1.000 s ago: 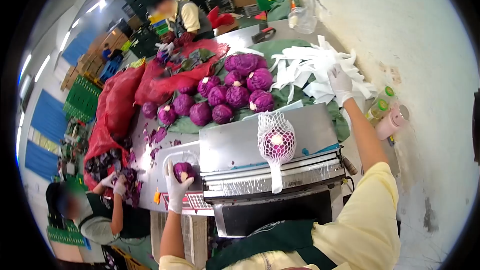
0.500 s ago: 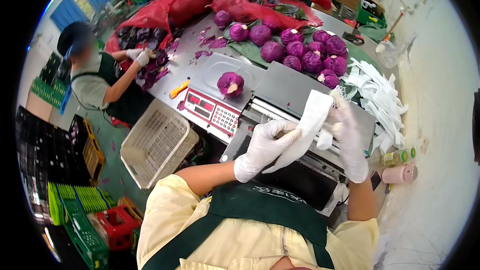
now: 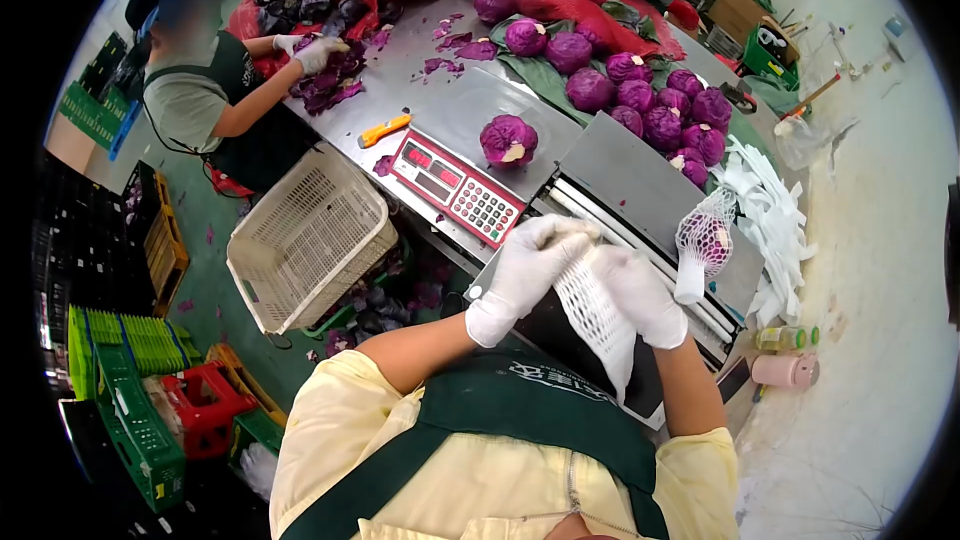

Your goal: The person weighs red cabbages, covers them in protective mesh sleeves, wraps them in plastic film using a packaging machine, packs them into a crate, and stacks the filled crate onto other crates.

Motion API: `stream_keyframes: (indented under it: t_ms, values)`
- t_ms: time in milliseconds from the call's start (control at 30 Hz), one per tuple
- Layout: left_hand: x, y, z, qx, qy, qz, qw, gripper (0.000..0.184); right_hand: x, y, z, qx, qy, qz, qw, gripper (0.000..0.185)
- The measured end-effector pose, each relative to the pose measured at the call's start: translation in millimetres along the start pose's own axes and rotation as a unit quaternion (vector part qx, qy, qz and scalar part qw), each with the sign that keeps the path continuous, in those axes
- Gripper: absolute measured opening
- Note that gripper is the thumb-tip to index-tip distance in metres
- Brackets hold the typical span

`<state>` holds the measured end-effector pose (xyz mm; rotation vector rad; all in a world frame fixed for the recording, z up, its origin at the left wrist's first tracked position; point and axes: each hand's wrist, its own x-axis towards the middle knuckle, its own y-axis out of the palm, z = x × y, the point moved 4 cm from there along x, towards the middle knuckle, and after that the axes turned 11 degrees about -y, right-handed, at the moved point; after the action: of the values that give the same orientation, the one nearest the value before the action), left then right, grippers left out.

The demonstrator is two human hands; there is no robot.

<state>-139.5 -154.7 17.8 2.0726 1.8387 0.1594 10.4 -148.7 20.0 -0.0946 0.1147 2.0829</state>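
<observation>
In front of my apron, both gloved hands are closed on a white foam net sleeve (image 3: 592, 312). My left hand (image 3: 535, 270) pinches its upper edge from the left. My right hand (image 3: 640, 297) grips the other side, and the mesh hangs down between them, partly stretched. Beyond my right hand, a purple cabbage in a white foam net (image 3: 706, 242) rests on the grey machine (image 3: 640, 175). A bare purple cabbage (image 3: 508, 141) sits on the scale's plate, behind the red-framed scale panel (image 3: 455, 188).
Several purple cabbages (image 3: 662, 127) are heaped at the back right. White foam sleeves (image 3: 768, 230) lie in a pile by the wall. An orange-handled cutter (image 3: 384, 130) lies left of the scale. A crate (image 3: 310, 240) stands below the table edge. A co-worker (image 3: 215, 90) handles purple leaves.
My right hand has come down and left to the foam sleeve beside my left hand. The sleeve, flat before, now hangs with its mesh spread. A netted cabbage now shows on the machine.
</observation>
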Motion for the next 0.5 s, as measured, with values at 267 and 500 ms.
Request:
stream_keyframes:
  t_ms: [267, 500]
  values:
    - [34.3, -46.7, 22.7, -0.119, -0.010, -0.097, 0.988, 0.010, 65.3, 59.4, -11.1, 0.281, -0.130, -0.161, 0.937, 0.039]
    - [64.6, -104.0, 12.3, -0.212, -0.018, -0.063, 0.975, 0.022, 114.6, 46.5, -9.4, 0.152, -0.043, -0.237, 0.958, 0.019]
